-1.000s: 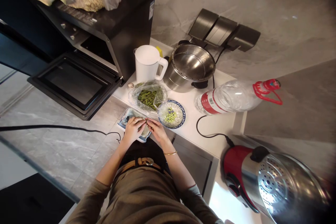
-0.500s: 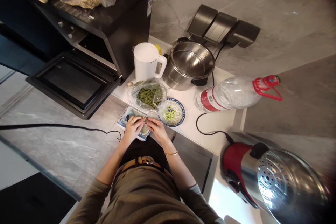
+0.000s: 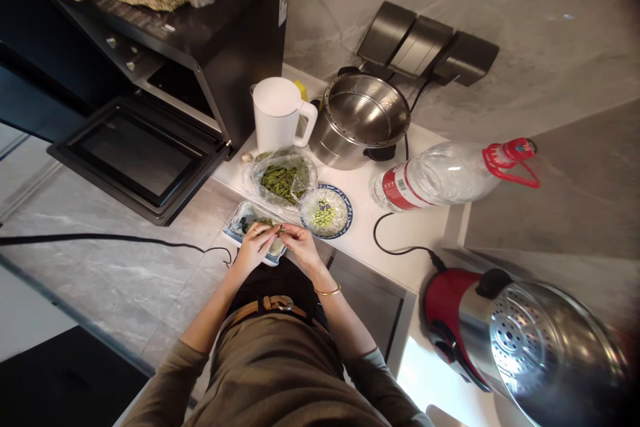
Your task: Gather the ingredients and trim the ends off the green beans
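Note:
My left hand [image 3: 255, 244] and my right hand [image 3: 299, 244] meet fingertip to fingertip, both pinching a small green edamame pod [image 3: 280, 229] between them. Below them is a shallow tray [image 3: 233, 232] with dark bits and pale scraps in it, partly covered by my hands. Beyond it, a clear plastic bag [image 3: 253, 180] lies open, full of green pods [image 3: 281, 181]. A blue-rimmed plate [image 3: 349, 221] beside the bag holds shelled light-green beans [image 3: 324, 215]; the bag's edge overlaps its left side.
A white kettle [image 3: 277, 113] and a steel steamer pot [image 3: 345, 147] stand behind the bag. On the left, an oven's door [image 3: 140, 153] hangs open. A large water bottle [image 3: 435, 177] and a red and steel appliance [image 3: 460, 320] are to the right.
My fingers have shifted slightly on the pod, and more green shows in the tray beside my left hand. The view has moved a little; the other things stay put.

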`<action>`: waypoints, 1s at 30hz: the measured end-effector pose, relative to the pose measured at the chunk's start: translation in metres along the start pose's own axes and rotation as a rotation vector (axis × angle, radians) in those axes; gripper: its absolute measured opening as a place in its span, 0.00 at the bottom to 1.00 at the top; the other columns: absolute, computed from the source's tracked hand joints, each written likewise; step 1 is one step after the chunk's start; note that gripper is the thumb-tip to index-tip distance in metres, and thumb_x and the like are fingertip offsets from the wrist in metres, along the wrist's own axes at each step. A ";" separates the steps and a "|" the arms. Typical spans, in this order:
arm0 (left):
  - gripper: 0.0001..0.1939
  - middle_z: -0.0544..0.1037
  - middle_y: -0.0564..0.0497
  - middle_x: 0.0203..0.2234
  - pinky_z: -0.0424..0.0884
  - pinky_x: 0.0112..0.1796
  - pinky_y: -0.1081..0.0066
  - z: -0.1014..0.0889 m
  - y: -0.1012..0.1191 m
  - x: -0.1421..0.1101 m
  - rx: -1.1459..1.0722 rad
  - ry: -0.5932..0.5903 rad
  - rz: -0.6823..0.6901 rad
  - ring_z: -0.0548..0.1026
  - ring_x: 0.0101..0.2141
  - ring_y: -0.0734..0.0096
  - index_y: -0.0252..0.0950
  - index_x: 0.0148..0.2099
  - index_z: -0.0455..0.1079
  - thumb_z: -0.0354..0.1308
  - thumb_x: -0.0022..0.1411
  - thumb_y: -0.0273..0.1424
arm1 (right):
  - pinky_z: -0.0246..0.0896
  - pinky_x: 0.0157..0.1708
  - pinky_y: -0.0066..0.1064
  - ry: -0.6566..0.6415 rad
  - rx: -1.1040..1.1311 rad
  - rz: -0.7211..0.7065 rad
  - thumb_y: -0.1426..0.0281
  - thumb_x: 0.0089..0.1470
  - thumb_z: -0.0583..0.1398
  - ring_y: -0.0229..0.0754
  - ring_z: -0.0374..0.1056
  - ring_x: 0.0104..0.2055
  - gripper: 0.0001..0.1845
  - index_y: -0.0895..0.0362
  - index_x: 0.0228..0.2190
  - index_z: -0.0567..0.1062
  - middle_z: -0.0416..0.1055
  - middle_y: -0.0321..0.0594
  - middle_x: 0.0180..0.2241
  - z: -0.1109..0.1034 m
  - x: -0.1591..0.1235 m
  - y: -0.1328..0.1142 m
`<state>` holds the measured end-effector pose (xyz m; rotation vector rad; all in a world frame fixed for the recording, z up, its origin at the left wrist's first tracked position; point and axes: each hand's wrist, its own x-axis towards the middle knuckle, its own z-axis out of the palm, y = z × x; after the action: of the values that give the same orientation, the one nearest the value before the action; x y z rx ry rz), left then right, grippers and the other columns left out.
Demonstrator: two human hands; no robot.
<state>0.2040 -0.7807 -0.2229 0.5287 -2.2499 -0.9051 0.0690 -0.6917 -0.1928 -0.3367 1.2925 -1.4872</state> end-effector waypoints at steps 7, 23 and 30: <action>0.16 0.79 0.47 0.38 0.74 0.42 0.64 -0.009 0.004 0.004 -0.010 0.009 0.016 0.75 0.39 0.66 0.42 0.55 0.74 0.53 0.68 0.29 | 0.45 0.21 0.26 0.025 0.034 -0.006 0.64 0.39 0.71 0.30 0.51 0.20 0.17 0.57 0.33 0.83 0.69 0.31 0.20 0.005 -0.001 0.005; 0.14 0.77 0.52 0.28 0.69 0.30 0.71 -0.007 0.007 0.012 -0.474 0.069 -0.606 0.72 0.26 0.72 0.36 0.37 0.75 0.65 0.56 0.42 | 0.66 0.47 0.39 -0.064 -0.320 -0.246 0.60 0.50 0.66 0.44 0.71 0.41 0.20 0.50 0.46 0.80 0.78 0.40 0.41 0.004 0.004 0.011; 0.20 0.77 0.53 0.26 0.70 0.31 0.72 0.007 0.016 0.013 -0.944 0.223 -0.849 0.73 0.26 0.75 0.35 0.35 0.74 0.69 0.48 0.46 | 0.60 0.31 0.30 -0.044 -0.230 -0.187 0.56 0.54 0.62 0.38 0.62 0.28 0.14 0.53 0.36 0.74 0.68 0.34 0.26 0.009 0.001 0.006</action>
<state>0.1881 -0.7744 -0.2098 1.0455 -1.1160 -2.0180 0.0784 -0.6967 -0.1947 -0.6516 1.4311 -1.4783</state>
